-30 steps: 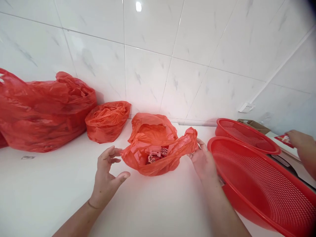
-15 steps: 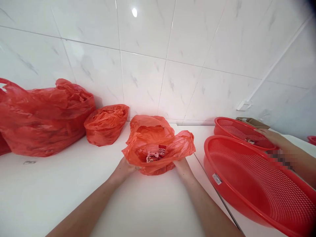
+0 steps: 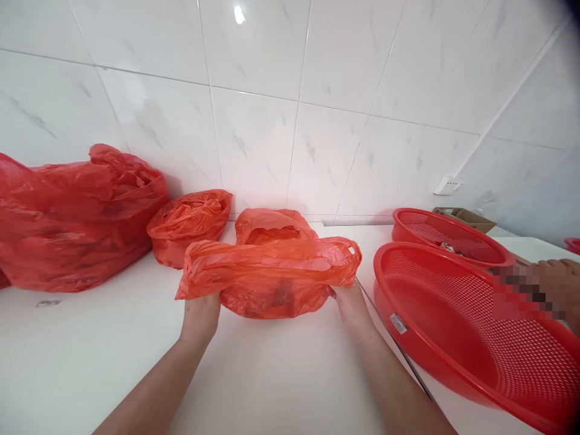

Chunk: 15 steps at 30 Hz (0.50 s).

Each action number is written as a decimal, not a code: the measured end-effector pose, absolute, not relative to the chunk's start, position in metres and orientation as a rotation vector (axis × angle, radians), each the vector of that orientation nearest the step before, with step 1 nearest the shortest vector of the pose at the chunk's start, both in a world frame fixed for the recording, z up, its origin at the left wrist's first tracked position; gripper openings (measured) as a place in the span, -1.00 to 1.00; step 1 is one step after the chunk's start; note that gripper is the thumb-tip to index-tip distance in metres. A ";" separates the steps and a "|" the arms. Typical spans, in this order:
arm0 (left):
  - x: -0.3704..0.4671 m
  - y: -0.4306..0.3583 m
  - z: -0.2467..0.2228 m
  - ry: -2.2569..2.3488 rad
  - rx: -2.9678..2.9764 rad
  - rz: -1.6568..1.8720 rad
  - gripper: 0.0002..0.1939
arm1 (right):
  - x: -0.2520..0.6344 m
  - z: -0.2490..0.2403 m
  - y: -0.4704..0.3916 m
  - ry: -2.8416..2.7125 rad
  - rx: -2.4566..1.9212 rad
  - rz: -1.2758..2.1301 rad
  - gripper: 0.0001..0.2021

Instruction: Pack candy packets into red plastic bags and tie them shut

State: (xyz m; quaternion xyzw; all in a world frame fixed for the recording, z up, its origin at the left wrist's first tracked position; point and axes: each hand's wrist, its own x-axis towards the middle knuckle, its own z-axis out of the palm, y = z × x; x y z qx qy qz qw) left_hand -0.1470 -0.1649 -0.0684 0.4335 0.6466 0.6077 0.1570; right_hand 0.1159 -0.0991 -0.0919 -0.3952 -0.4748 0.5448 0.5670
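Between my hands a red plastic bag [image 3: 272, 296] rests on the white table, its upper part pulled out wide and flattened into a band. My left hand [image 3: 202, 315] is at the bag's left side and my right hand [image 3: 347, 299] at its right side, both with fingers mostly under the plastic and gripping it. Dark shapes show faintly through the film; the contents are otherwise hidden. Right behind it sits another red plastic bag [image 3: 276, 222], its front partly covered.
A small red bag [image 3: 190, 226] and a big full one [image 3: 77, 229] stand left along the tiled wall. At right are a large red basket [image 3: 435, 326], a second basket [image 3: 444, 232] with small packets, a cardboard box [image 3: 471, 219] and another person's hand [image 3: 553, 284].
The bag's mouth, open with printed packets showing, is now stretched sideways and closed over them. My left hand moved left, my right slightly right. The other person's hand drew back from the far basket.
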 end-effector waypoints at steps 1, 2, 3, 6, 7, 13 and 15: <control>-0.147 -0.165 -0.070 1.877 1.246 1.719 -0.67 | 0.115 -0.092 -0.100 -1.155 -0.961 1.248 -0.78; -0.148 -0.165 -0.072 1.892 1.261 1.708 -0.70 | 0.115 -0.093 -0.100 -1.184 -0.992 1.223 -0.79; -0.148 -0.165 -0.074 1.900 1.278 1.708 -0.73 | 0.115 -0.094 -0.099 -1.201 -1.024 1.206 -0.79; -0.148 -0.165 -0.077 1.903 1.297 1.689 -0.81 | 0.116 -0.098 -0.095 -1.213 -1.134 1.212 -0.78; -0.148 -0.165 -0.078 1.898 1.295 1.667 -0.82 | 0.117 -0.100 -0.093 -1.218 -1.159 1.226 -0.78; -0.144 -0.162 -0.090 1.784 1.370 1.603 -0.76 | 0.122 -0.108 -0.088 -1.200 -1.081 1.239 -0.60; -0.143 -0.160 -0.095 1.720 1.394 1.642 -0.71 | 0.124 -0.109 -0.088 -1.196 -1.034 1.249 -0.55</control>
